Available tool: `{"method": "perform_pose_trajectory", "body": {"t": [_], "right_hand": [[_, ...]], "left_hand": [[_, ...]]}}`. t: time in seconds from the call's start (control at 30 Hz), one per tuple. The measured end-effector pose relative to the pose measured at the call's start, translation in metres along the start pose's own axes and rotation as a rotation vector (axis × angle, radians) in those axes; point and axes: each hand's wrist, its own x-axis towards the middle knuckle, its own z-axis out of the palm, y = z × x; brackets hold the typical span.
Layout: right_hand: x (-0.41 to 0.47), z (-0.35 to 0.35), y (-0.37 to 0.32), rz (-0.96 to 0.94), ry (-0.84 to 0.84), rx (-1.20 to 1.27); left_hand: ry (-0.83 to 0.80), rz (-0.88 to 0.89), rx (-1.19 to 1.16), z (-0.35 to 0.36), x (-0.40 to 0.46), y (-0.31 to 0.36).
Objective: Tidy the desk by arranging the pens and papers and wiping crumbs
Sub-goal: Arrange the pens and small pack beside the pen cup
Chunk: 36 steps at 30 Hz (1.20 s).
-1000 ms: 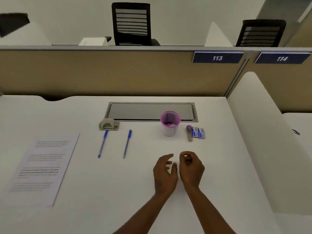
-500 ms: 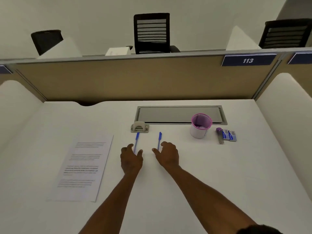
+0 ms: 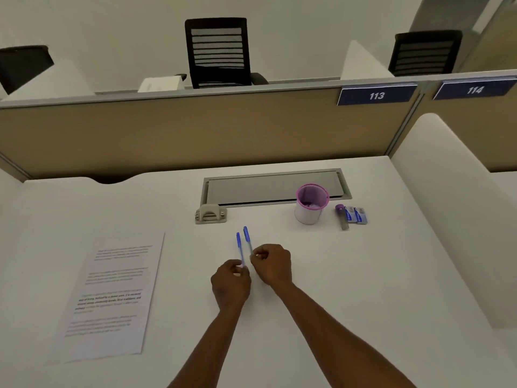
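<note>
Two blue pens are in my hands now, one in each. The left pen is pinched at its lower end by the left hand, and the right pen is pinched the same way by the right hand. Both sets of fingers are narrow, closed on the thin barrels. From the fingertips, each pen runs away from me with its blue cap at the far end, so the long axes are almost parallel and the two pens lie just beside each other without touching, as far as I can tell.

Beyond the right fingers and further to the right stands the pink-rimmed cup, which I judge is the holder for the pens. The right hand is nearer to it, so I think that pen should go first, turned upright. To the left of the left fingers, well apart, the printed paper lies flat on the desk. I cannot see any crumbs.
</note>
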Motion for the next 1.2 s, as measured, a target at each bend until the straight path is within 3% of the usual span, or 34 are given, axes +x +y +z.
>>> {"method": "perform_pose_trajectory", "body": {"t": [0.17,0.3,0.5,0.8,1.2], "right_hand": [[-0.050,-0.081,0.062,0.116,-0.054,0.195],[-0.051,-0.156,0.107,0.226,0.197,0.248],[0.020,-0.235,0.126,0.277,0.456,0.228],[0.088,-0.245,0.149,0.280,0.366,-0.027],[0.090,-0.233,0.160,0.212,0.349,-0.102]], "left_hand": [[-0.230,0.006,-0.182,0.039,-0.085,0.014],[-0.348,0.151,-0.166,0.089,-0.114,0.047],[-0.275,0.291,-0.051,0.155,-0.091,0.106],[-0.207,0.226,0.109,0.201,-0.056,0.132],[-0.269,0.294,0.175,0.218,-0.052,0.132]]}}
